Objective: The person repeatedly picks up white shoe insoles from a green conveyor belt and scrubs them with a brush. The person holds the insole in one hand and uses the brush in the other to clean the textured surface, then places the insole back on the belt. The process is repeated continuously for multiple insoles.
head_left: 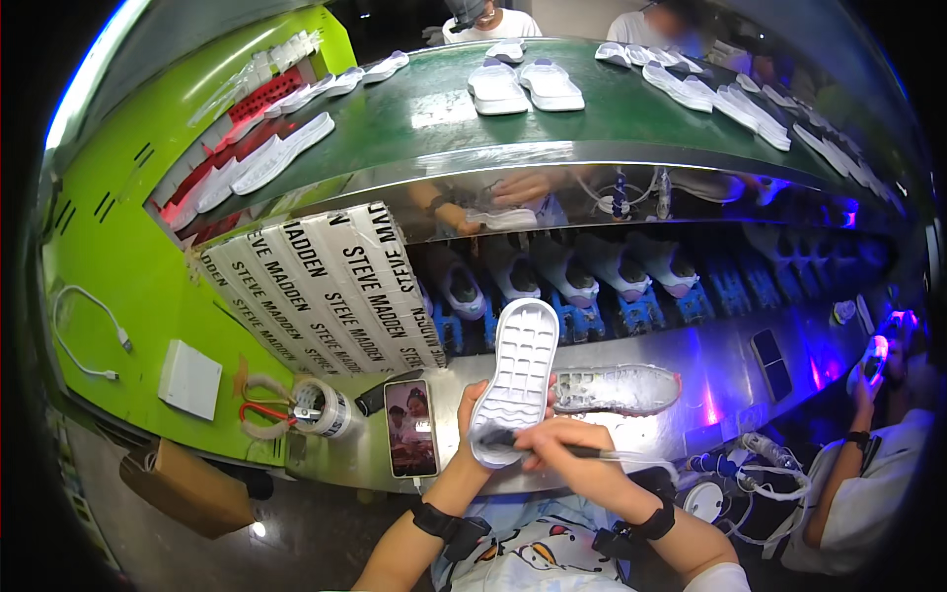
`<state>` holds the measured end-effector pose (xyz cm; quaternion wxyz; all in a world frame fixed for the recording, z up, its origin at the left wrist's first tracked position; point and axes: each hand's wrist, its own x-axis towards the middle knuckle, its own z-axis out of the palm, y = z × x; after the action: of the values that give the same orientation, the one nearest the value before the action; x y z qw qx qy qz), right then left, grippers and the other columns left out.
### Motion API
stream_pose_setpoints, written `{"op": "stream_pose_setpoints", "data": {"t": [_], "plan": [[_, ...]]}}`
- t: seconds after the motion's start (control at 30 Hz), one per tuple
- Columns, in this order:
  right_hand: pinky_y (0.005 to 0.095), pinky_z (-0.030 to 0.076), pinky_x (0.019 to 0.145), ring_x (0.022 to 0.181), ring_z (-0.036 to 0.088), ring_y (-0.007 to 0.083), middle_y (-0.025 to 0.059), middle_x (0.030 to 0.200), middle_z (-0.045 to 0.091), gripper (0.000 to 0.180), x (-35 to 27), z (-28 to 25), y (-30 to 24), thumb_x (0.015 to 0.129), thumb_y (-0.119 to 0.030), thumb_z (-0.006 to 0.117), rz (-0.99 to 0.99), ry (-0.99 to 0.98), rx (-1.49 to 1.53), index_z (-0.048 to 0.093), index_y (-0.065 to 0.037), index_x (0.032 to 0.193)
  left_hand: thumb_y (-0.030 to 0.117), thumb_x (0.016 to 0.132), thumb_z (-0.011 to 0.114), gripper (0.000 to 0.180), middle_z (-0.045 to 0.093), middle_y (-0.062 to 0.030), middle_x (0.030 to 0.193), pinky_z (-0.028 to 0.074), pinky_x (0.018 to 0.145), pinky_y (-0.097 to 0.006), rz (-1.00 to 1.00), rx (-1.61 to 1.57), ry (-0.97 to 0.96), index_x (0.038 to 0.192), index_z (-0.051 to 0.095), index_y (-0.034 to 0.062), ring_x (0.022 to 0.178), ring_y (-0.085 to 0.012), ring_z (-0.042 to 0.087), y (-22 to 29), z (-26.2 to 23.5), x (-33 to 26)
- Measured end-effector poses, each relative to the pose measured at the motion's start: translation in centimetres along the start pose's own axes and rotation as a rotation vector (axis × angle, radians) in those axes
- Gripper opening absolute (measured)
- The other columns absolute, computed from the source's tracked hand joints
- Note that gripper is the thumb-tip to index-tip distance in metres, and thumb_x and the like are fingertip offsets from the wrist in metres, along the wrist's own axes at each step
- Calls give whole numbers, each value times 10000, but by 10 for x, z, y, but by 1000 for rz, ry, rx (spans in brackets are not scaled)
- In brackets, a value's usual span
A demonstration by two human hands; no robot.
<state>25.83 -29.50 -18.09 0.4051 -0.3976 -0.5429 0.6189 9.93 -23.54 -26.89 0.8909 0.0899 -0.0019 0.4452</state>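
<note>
My left hand (470, 419) is closed round the left edge of a white shoe sole (523, 355), held tilted up with its gridded hollow side toward me. My right hand (580, 456) grips a dark-handled brush (572, 450); its dark bristles touch the heel end of the sole, where the surface looks grey. A thin clear tube or cord trails from the handle to the right. Just right of the sole, a second whitish sole (617, 389) lies on the metal bench (691, 395), its grid partly glossy.
A printed white box (326, 286), a charging phone (410, 429), a tape roll (340, 414) and red-handled scissors (264, 410) stand left. Beyond, shoes (577, 271) sit under a green conveyor (424, 148) carrying white soles (552, 87). A co-worker's arm (848, 464) is at right.
</note>
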Motion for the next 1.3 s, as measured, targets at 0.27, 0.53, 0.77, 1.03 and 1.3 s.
{"op": "stream_pose_setpoints", "data": {"t": [0.27, 0.53, 0.77, 1.03, 1.3], "plan": [[259, 478, 564, 600, 619, 157, 101, 786, 645, 116, -2, -7, -10, 863, -68, 602, -443, -189, -369, 670, 23, 841, 241, 805, 448, 535, 619, -240, 1103, 492, 905, -355, -314, 200, 186, 1190, 493, -129, 950, -311, 646, 20, 6, 0], [290, 515, 656, 709, 649, 222, 104, 804, 654, 98, -14, -20, -29, 836, -67, 630, -464, -268, -563, 665, 19, 867, 279, 851, 554, 431, 657, -75, 999, 487, 776, -225, -258, 995, 337, 1189, 591, 14, 838, -132, 632, 18, 94, -5], [293, 517, 683, 727, 653, 202, 104, 878, 674, 89, -24, -38, -24, 825, -43, 635, -441, -166, -506, 686, 5, 881, 255, 857, 553, 454, 632, -109, 1135, 496, 789, -249, -684, 761, 341, 1217, 570, -21, 901, -147, 640, 33, 79, 24], [285, 533, 694, 759, 668, 199, 153, 850, 680, 162, -49, -29, -76, 867, -24, 541, -516, 277, -473, 679, 61, 858, 269, 878, 415, 564, 582, -141, 1207, 530, 800, -350, -293, 438, 212, 1393, 388, 42, 944, -207, 636, 12, 120, -6], [358, 529, 536, 587, 603, 259, 206, 899, 589, 306, -95, 23, -121, 943, -233, 487, -680, 489, 197, 582, 31, 819, 153, 973, 403, 434, 409, -283, 1356, 529, 911, -400, 250, -9, -179, 1296, 356, -134, 1186, -345, 514, 165, 264, -12]]}}
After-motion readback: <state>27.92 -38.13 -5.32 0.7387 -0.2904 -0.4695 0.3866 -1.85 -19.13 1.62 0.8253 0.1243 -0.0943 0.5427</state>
